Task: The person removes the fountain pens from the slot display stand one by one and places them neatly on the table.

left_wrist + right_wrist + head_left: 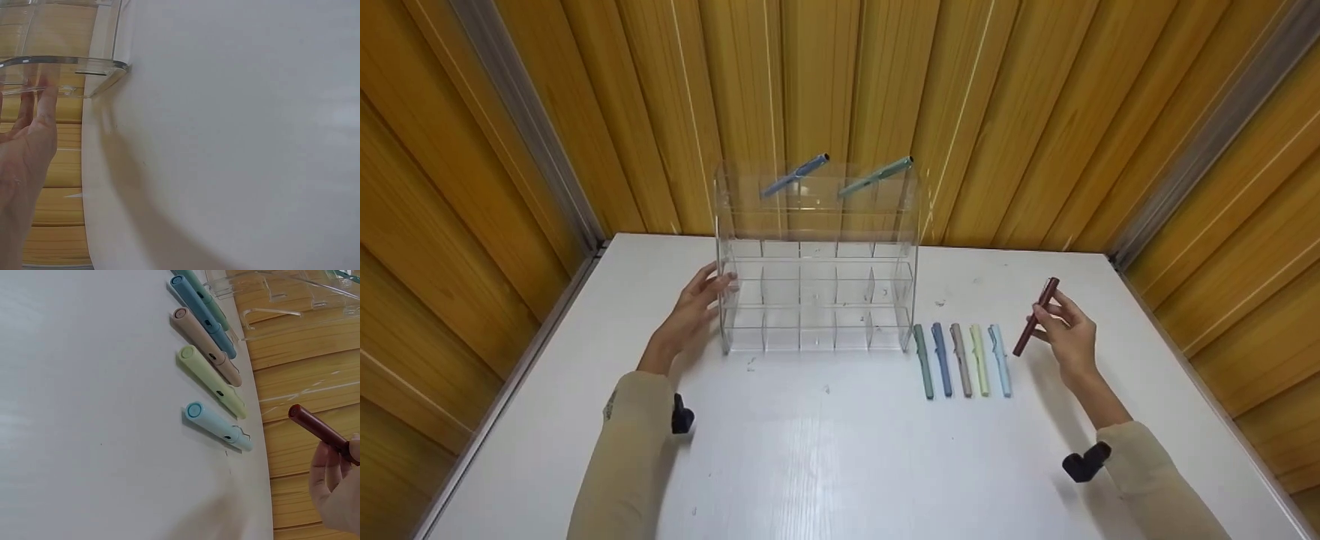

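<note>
Partly, right-hand fingers [329, 481] hide the maroon pen [315, 427].

A white table [840, 450] is set against wooden walls. A clear rack [817, 300] stands on it, and five pens [962, 360] are laid side by side just right of the rack.

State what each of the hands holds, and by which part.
Right hand pinches the dark red pen near its middle. Left hand holds nothing; its fingers touch the clear rack.
</note>
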`<move>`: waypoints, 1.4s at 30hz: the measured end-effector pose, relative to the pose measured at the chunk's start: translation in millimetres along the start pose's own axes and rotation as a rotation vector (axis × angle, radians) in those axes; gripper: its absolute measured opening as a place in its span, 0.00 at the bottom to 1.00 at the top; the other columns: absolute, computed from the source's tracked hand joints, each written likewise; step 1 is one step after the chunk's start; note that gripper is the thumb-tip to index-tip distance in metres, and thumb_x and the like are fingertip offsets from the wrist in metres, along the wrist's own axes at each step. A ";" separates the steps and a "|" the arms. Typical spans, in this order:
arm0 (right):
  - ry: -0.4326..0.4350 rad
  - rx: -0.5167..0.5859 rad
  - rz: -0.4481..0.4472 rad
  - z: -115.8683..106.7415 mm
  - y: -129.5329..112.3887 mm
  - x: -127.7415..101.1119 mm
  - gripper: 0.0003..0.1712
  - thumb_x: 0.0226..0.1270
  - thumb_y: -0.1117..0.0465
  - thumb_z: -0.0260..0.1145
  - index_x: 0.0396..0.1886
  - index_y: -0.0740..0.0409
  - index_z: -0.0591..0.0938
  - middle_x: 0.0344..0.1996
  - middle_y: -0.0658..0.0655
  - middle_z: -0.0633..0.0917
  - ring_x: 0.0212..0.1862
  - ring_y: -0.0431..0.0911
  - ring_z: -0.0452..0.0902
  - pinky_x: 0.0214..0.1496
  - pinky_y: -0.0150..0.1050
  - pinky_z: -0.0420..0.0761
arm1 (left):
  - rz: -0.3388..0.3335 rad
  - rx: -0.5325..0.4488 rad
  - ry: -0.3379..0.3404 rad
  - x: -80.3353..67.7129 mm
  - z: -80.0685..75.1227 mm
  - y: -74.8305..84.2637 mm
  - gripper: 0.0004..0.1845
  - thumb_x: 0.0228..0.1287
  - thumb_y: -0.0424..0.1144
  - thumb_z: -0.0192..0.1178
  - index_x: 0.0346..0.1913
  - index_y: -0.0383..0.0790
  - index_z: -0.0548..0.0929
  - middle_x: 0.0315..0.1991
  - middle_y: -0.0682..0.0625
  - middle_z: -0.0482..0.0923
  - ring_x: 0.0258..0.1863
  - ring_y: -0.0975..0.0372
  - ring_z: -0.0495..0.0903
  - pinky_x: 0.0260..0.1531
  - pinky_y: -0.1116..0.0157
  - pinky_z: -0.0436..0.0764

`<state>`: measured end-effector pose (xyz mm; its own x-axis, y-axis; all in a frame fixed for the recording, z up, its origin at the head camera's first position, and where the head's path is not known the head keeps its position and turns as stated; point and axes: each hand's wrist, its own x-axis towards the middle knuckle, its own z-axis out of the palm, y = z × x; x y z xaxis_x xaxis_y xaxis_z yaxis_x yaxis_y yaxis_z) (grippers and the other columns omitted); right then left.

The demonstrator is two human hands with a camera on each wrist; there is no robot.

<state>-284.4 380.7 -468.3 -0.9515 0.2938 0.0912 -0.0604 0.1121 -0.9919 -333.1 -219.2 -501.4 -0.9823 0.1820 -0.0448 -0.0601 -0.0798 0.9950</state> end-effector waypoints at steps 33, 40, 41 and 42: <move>-0.207 -0.434 0.067 -21.6 33.0 -1.6 0.32 0.77 0.60 0.67 0.74 0.71 0.71 0.44 0.55 0.85 0.34 0.33 0.83 0.36 0.29 0.87 | 0.043 -0.021 -0.035 3.5 -1.3 2.5 0.34 0.85 0.48 0.49 0.84 0.44 0.51 0.82 0.39 0.56 0.84 0.47 0.52 0.83 0.40 0.48; -0.252 -0.540 0.040 -20.1 38.0 -6.5 0.29 0.79 0.61 0.64 0.72 0.72 0.72 0.55 0.74 0.81 0.39 0.37 0.83 0.39 0.27 0.87 | 0.012 -0.027 -0.017 0.0 0.0 0.1 0.34 0.84 0.51 0.51 0.84 0.49 0.54 0.82 0.42 0.58 0.83 0.50 0.53 0.83 0.40 0.47; -0.254 -0.551 0.035 -19.9 38.8 -7.2 0.29 0.79 0.61 0.65 0.72 0.72 0.73 0.56 0.75 0.81 0.40 0.38 0.82 0.39 0.27 0.86 | 0.008 -0.027 -0.015 -0.3 0.3 -0.4 0.35 0.84 0.51 0.51 0.84 0.49 0.53 0.82 0.42 0.58 0.84 0.49 0.53 0.83 0.40 0.47; -0.256 -0.560 0.032 -19.7 39.3 -8.0 0.28 0.79 0.61 0.65 0.71 0.72 0.74 0.56 0.75 0.81 0.41 0.38 0.82 0.39 0.27 0.86 | 0.007 -0.023 -0.014 -0.7 0.6 -0.9 0.35 0.83 0.51 0.51 0.84 0.49 0.53 0.82 0.42 0.58 0.84 0.49 0.53 0.83 0.40 0.46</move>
<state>-273.2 401.5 -506.3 -0.9967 0.0756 -0.0307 0.0706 0.6086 -0.7903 -332.3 -218.6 -502.1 -0.9801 0.1950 -0.0363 -0.0573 -0.1033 0.9930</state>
